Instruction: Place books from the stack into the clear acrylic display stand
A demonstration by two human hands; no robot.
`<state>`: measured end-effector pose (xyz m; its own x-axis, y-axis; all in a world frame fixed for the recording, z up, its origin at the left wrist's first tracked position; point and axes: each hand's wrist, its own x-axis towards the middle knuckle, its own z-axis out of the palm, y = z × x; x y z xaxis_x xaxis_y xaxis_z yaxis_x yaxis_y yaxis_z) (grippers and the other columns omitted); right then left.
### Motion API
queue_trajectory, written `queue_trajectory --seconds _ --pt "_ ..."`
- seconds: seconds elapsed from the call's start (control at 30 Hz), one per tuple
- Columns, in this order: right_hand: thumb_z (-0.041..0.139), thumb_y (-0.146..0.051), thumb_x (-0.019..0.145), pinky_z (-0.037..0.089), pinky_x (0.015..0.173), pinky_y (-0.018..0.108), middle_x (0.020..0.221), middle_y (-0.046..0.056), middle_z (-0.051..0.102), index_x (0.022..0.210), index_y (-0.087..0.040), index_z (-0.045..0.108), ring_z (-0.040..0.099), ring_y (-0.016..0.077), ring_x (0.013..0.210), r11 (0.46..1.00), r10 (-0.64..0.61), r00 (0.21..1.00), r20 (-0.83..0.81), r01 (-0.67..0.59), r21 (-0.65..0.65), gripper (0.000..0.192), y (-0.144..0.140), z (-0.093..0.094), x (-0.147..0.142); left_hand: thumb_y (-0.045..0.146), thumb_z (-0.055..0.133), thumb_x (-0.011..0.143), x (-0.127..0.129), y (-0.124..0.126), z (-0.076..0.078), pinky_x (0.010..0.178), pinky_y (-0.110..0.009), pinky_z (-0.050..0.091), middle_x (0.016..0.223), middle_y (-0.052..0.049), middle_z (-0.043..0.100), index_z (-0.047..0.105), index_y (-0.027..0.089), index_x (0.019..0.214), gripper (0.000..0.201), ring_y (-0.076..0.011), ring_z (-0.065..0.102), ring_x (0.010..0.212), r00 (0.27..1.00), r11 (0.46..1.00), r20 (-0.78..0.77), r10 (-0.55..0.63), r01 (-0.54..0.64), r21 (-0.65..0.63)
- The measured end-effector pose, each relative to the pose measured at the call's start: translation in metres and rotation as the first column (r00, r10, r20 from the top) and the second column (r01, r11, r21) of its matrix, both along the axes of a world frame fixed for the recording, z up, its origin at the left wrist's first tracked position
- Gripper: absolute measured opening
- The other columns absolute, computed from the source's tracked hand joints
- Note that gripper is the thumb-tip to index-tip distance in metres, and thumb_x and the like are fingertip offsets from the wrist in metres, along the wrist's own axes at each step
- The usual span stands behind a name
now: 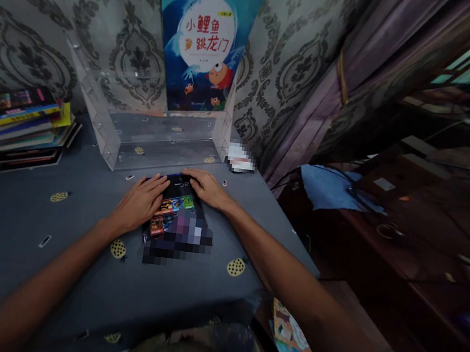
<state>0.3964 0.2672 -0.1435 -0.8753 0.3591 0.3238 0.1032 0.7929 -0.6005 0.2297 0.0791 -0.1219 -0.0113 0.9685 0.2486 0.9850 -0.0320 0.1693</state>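
Through the head camera I look down on a bench (186, 293) covered in grey-blue cloth printed with yellow pineapples. At its far side stands a clear plastic rack (110, 146), open at the front, with see-through side walls. A tall blue picture book (203, 89) is upright at the rear of it, its cover showing orange fish and red Chinese lettering (I cannot make out whether the rack or the wall takes its weight). The lower front tray of the rack shows only the pineapple cloth through its plastic.

Just in front of the rack, a dark booklet (177, 192) lies on the bench with small bright pictures across it; its near part is pixelated. My left hand (141, 201) rests over its left side, unclenched, fingers stretched forward and close together. My right hand (208, 188) lies loosely on its far right corner, fingers extended and slightly bent, not in a fist.

To the left sits a stack of books (19, 121); a pixelated white item (240, 158) lies just beside the rack's right end.
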Motion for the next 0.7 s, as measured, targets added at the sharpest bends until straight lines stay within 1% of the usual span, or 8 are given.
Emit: queue_trajectory --seconds 0.07,0.13,0.2,0.37,0.53,0.6,0.7 --pt "0.045 -0.010 0.095 0.041 0.115 0.046 0.139 0.008 0.063 0.135 -0.021 0.062 0.054 0.0210 0.133 1.000 0.008 1.000 -0.001 -0.008 0.007 0.045 0.000 0.000 -0.001 0.020 0.031 0.097 0.002 0.003 0.005 0.121 -0.052 0.031 0.153 -0.011 0.050 0.052 0.012 0.143 0.052 -0.0247 0.040 0.146 0.999 0.997 -0.008 -0.045 0.044 -0.060" --pt "0.045 -0.008 0.095 0.041 0.115 0.045 0.139 0.010 0.063 0.135 -0.017 0.062 0.054 0.0214 0.133 1.000 0.009 1.000 -0.003 -0.009 0.013 0.044 0.000 0.001 -0.002 0.015 0.033 0.093 0.005 0.006 0.009 0.121 -0.053 0.031 0.154 -0.011 0.048 0.051 0.012 0.144 0.055 -0.0247 0.038 0.147 0.997 0.990 -0.010 -0.080 0.078 -0.115" --pt "0.044 -0.007 0.094 0.041 0.115 0.044 0.138 0.012 0.063 0.135 -0.014 0.061 0.055 0.0218 0.133 1.000 0.008 1.000 -0.003 -0.007 0.016 0.044 -0.001 0.002 -0.002 0.013 0.034 0.090 0.010 0.009 0.011 0.121 -0.054 0.030 0.155 -0.010 0.047 0.050 0.013 0.145 0.057 -0.0245 0.036 0.148 0.995 0.985 -0.006 -0.100 0.098 -0.144" --pt "0.045 -0.005 0.093 0.040 0.115 0.043 0.138 0.010 0.063 0.133 -0.017 0.062 0.056 0.0206 0.132 1.000 0.000 1.000 0.000 0.000 0.013 0.045 -0.003 0.005 -0.003 0.011 0.035 0.089 0.029 0.007 0.010 0.122 -0.053 0.028 0.154 -0.005 0.048 0.049 0.020 0.146 0.060 -0.0212 0.036 0.148 0.987 0.979 0.009 -0.160 0.160 -0.130" --pt "0.046 -0.006 0.095 0.041 0.114 0.041 0.138 0.014 0.063 0.133 -0.012 0.062 0.056 0.0217 0.132 1.000 -0.012 1.000 0.024 0.012 0.011 0.042 -0.004 0.007 -0.004 0.022 0.033 0.099 0.044 0.000 0.014 0.123 -0.054 0.025 0.154 -0.006 0.048 0.047 0.020 0.148 0.051 -0.0221 0.033 0.150 0.973 0.961 0.028 -0.229 0.230 -0.153" --pt "0.048 -0.007 0.095 0.041 0.114 0.042 0.138 0.014 0.063 0.132 -0.013 0.062 0.056 0.0215 0.132 1.000 -0.016 1.000 0.027 0.016 0.014 0.041 -0.004 0.007 -0.004 0.025 0.034 0.101 0.048 -0.003 0.015 0.123 -0.055 0.024 0.154 -0.004 0.049 0.047 0.023 0.148 0.049 -0.0219 0.032 0.150 0.963 0.950 0.042 -0.265 0.268 -0.157" --pt "0.049 -0.007 0.095 0.042 0.113 0.042 0.138 0.011 0.064 0.133 -0.016 0.062 0.056 0.0205 0.131 1.000 -0.023 1.000 0.017 0.023 0.012 0.041 -0.004 0.007 -0.003 0.022 0.035 0.101 0.053 -0.006 0.016 0.123 -0.057 0.022 0.154 -0.003 0.049 0.047 0.027 0.148 0.049 -0.0217 0.032 0.150 0.946 0.932 0.057 -0.320 0.325 -0.162"
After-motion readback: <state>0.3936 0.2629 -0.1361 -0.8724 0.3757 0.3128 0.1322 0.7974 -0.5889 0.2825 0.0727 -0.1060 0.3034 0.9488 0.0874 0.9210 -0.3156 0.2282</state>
